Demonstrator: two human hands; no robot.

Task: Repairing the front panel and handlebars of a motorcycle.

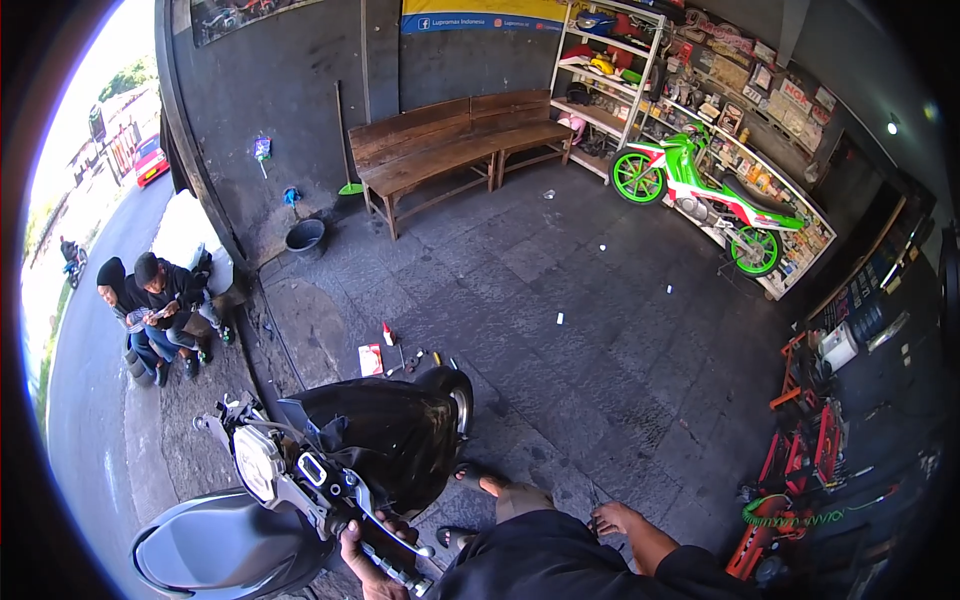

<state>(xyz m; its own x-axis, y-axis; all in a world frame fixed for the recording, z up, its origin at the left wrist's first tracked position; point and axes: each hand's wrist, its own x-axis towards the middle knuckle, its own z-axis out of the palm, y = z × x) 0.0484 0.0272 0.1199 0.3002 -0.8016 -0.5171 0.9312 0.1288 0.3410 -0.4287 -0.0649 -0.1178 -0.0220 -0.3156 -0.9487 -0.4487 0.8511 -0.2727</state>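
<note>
A motorcycle with a grey seat [200, 540] stands at lower left, its front bodywork under a black cover [375, 425]. Its front wheel [461, 405] points toward the middle of the floor. My left hand [368, 568] is wrapped around the handlebar's end, beside a silver lever [385, 520]. Exposed instruments [312, 468] sit at the middle of the bar. Away from the motorcycle, my right hand [617, 519] hangs low at my right side with curled fingers. Something small and dark shows at its fingertips, too small to name.
Small tools [415, 360], a red-and-white packet [370, 360] and a bottle [388, 334] lie beyond the front wheel. Two people [165, 305] sit at the roadside. A wooden bench [460, 145], a black bucket [305, 235], a green motorcycle [700, 190] and a red toolbox [800, 450] stand around.
</note>
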